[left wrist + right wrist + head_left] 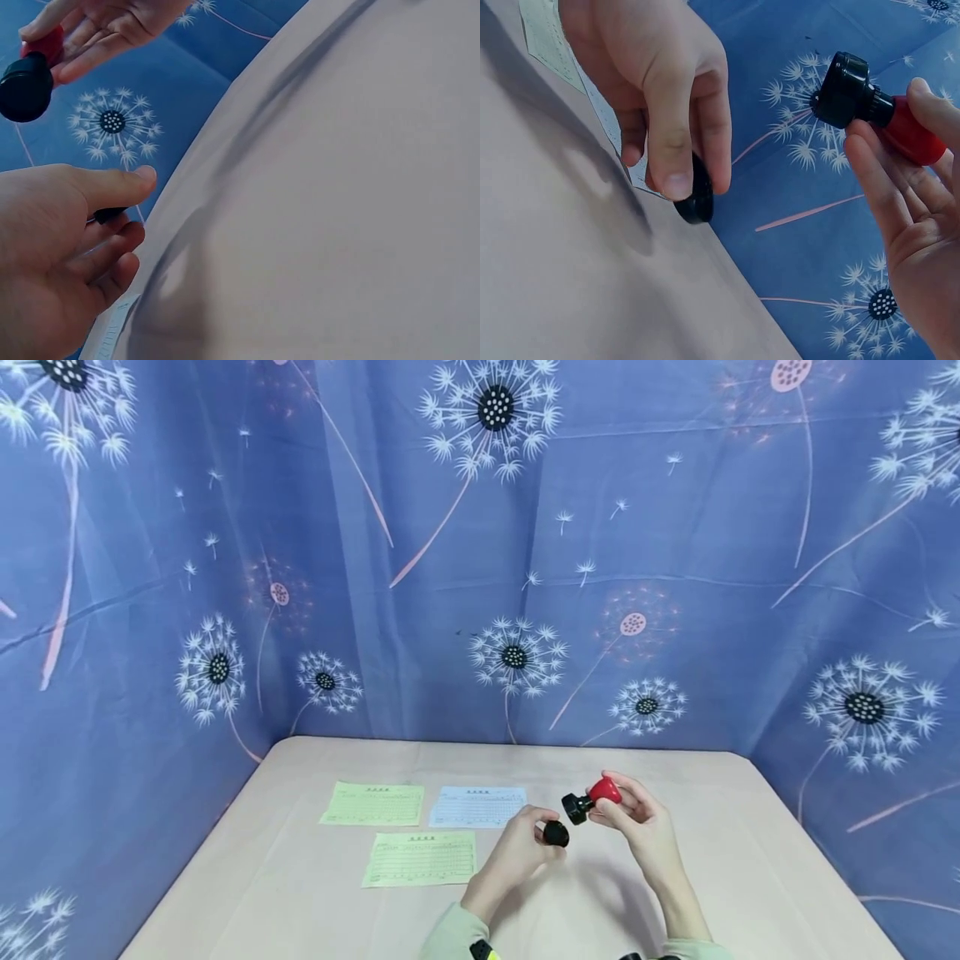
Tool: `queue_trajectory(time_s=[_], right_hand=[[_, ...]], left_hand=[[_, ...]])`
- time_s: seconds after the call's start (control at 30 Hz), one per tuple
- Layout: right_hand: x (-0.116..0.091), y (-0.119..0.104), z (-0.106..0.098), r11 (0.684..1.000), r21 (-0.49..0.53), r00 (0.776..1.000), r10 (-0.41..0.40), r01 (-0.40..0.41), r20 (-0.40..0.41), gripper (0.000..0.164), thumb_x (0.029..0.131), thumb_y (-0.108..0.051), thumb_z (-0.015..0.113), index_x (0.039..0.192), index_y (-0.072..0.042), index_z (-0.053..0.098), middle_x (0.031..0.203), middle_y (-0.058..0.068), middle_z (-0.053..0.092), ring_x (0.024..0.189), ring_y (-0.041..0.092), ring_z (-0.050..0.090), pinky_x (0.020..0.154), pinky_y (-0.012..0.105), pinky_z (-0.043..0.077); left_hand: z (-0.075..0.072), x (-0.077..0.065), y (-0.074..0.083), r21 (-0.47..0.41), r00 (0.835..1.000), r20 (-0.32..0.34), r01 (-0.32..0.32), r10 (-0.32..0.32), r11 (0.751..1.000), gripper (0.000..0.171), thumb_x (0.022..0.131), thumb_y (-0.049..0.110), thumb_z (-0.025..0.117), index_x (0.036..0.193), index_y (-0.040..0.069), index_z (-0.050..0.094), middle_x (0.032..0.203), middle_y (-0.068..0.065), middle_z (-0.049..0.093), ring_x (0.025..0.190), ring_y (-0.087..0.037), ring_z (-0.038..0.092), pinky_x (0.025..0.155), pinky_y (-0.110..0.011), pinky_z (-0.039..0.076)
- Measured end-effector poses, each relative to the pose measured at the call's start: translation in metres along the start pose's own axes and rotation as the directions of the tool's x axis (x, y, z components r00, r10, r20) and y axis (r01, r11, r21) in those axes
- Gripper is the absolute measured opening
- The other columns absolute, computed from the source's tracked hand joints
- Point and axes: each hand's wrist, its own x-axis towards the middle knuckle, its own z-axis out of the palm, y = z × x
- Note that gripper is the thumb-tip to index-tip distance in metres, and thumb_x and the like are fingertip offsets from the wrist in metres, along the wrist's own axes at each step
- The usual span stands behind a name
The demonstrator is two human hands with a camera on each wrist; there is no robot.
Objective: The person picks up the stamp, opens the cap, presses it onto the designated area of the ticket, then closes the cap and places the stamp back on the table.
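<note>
A hand stamp with a red handle (604, 790) and a round black head (843, 90) is held in my right hand (637, 814), the fingers and thumb around the handle. The stamp tilts, its black head toward the left. My left hand (521, 846) pinches a round black cap (556, 833) between thumb and fingers, a short way left of and below the stamp head. Cap and stamp are apart, both above the table. In the left wrist view my left hand (71, 251) mostly hides the cap.
Two green printed forms (372, 804) (420, 858) and a blue printed form (477, 807) lie on the pale table (300, 893), left of my hands. A blue curtain (420, 635) with dandelion prints hangs behind and beside the table.
</note>
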Motion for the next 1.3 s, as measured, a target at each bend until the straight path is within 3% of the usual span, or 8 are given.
queue_trajectory(time_s=[0.33, 0.67, 0.97, 1.3], right_hand=[[0.0, 0.0, 0.001, 1.0, 0.016, 1.0, -0.014, 0.014, 0.01, 0.043, 0.093, 0.013, 0.058, 0.134, 0.016, 0.047, 0.11, 0.012, 0.075, 0.092, 0.016, 0.074, 0.077, 0.034, 0.06], [-0.001, 0.0, -0.001, 1.0, 0.015, 0.999, -0.028, 0.027, 0.018, 0.044, 0.093, 0.012, 0.058, 0.134, 0.016, 0.045, 0.11, 0.01, 0.075, 0.094, 0.016, 0.074, 0.078, 0.034, 0.06], [0.001, 0.0, -0.003, 1.0, -0.007, 0.999, -0.029, 0.029, 0.019, 0.043, 0.093, 0.01, 0.059, 0.134, 0.015, 0.047, 0.109, 0.006, 0.076, 0.095, 0.016, 0.074, 0.078, 0.034, 0.06], [0.001, 0.001, -0.004, 0.999, -0.002, 0.999, -0.034, 0.034, 0.023, 0.044, 0.093, 0.01, 0.059, 0.135, 0.017, 0.044, 0.11, 0.007, 0.076, 0.095, 0.015, 0.074, 0.079, 0.034, 0.06]], left_hand=[[0.009, 0.002, -0.004, 0.092, 0.998, -0.045, -0.033, 0.037, 0.995, 0.05, 0.076, 0.011, 0.084, 0.123, 0.006, 0.068, 0.102, 0.002, 0.065, 0.073, 0.002, 0.051, 0.068, -0.017, 0.046], [0.017, 0.006, -0.005, 0.116, 0.998, -0.065, -0.011, 0.019, 0.993, 0.048, 0.073, 0.017, 0.088, 0.117, 0.008, 0.07, 0.102, 0.004, 0.06, 0.075, -0.001, 0.048, 0.068, -0.017, 0.043], [0.02, 0.005, -0.007, 0.267, 0.996, -0.082, -0.02, 0.043, 0.964, 0.043, 0.076, 0.021, 0.086, 0.116, 0.011, 0.072, 0.101, 0.006, 0.058, 0.087, -0.004, 0.052, 0.082, -0.024, 0.049], [0.023, 0.004, -0.007, 0.356, 0.997, -0.068, -0.016, 0.043, 0.934, 0.044, 0.077, 0.021, 0.085, 0.117, 0.009, 0.071, 0.106, 0.001, 0.061, 0.098, -0.012, 0.059, 0.091, -0.029, 0.051]])
